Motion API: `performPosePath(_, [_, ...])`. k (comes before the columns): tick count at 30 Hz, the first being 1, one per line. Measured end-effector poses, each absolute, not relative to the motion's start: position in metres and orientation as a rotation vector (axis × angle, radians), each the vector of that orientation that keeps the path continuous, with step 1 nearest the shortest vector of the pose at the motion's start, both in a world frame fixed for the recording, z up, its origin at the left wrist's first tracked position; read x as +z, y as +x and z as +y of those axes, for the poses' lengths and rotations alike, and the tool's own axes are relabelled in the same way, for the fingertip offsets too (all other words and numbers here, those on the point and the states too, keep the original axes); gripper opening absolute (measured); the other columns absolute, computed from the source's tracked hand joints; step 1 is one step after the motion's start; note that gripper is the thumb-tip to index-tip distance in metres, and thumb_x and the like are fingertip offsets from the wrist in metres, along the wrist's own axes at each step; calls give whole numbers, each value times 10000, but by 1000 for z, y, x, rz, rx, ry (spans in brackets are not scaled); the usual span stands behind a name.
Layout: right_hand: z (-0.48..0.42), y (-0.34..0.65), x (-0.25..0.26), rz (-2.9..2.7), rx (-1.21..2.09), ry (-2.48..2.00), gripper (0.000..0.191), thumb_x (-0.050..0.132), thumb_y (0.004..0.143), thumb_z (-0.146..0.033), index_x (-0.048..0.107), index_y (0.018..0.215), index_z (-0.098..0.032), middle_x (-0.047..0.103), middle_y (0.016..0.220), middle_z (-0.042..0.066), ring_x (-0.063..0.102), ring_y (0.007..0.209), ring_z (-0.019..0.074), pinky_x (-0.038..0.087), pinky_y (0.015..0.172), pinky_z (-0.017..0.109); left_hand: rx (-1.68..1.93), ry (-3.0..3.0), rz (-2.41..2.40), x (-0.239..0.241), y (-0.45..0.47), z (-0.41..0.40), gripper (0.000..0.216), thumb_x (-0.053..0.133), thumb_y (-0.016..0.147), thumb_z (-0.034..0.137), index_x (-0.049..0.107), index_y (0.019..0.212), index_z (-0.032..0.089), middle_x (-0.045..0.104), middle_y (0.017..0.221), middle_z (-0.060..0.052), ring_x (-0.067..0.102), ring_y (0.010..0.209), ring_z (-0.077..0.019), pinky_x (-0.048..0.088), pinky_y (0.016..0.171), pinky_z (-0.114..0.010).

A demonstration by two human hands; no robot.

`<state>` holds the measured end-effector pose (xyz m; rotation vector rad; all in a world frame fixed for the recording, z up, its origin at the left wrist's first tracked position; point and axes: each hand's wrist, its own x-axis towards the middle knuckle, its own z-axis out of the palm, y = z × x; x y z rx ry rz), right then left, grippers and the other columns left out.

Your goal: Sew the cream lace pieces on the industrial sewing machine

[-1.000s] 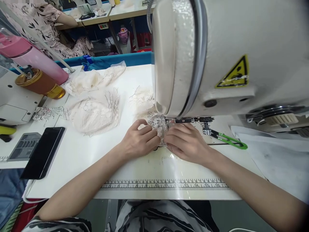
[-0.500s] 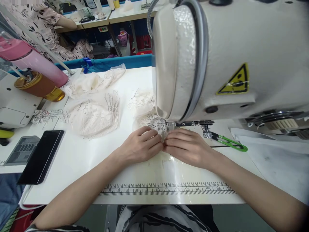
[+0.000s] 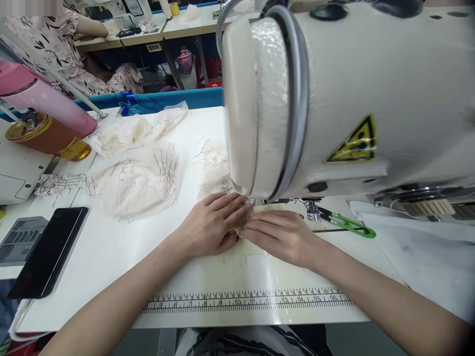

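Observation:
Both my hands rest on the white table (image 3: 122,247) just below the head of a large white sewing machine (image 3: 334,99). My left hand (image 3: 210,225) lies with its fingers pressed onto a small piece of cream lace (image 3: 217,184) that runs under the machine head. My right hand (image 3: 280,235) meets it fingertip to fingertip and pinches the same lace near the needle area. Most of the lace under my fingers is hidden.
Several cream lace pieces (image 3: 137,178) lie to the left. A black phone (image 3: 48,249) sits near the left edge by a pink bottle (image 3: 40,96) and an amber one (image 3: 44,136). Green thread snips (image 3: 347,225) lie right of the needle. A ruler strip (image 3: 245,301) lines the front edge. Another person (image 3: 55,44) sits behind.
My hands have closed together over the lace and less of it shows between them. The view has tipped so the machine head fills more of the frame.

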<state>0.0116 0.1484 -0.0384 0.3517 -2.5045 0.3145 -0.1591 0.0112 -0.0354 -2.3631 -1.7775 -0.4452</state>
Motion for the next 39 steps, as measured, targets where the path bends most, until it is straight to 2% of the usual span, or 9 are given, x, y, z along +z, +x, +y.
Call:
performPosePath(9, [145,9,-42,-2477,253,366,97,573,899,-92,645,873,-153,705,804,-26,655,812,117,545,700,262,-380,-2337,-1798,-34,-160,11,503,509,828,274,548,1315,153,591,1329,-87,562,1219,-250,459,1002,-399])
performPosePath(19, [151,15,-48,-2527,189,291,147,549,878,-60,643,908,-169,700,842,-10,642,890,134,531,825,265,-315,-2283,-1824,-33,-153,13,500,498,849,280,533,1329,145,582,1340,-90,545,1225,-260,440,993,-408])
performPosePath(28, [156,20,-47,-2581,197,220,179,495,914,-110,652,894,-192,670,822,28,607,893,147,515,740,244,-290,-2231,-1862,-33,-148,14,490,508,869,279,522,1338,139,594,1325,-96,547,1201,-267,424,1000,-424])
performPosePath(39, [164,21,-39,-2598,165,138,209,475,912,-75,639,948,-199,682,848,10,602,864,129,449,766,252,-275,-2200,-1869,-33,-143,16,472,501,887,280,520,1341,154,616,1288,-98,548,1171,-277,415,991,-436])
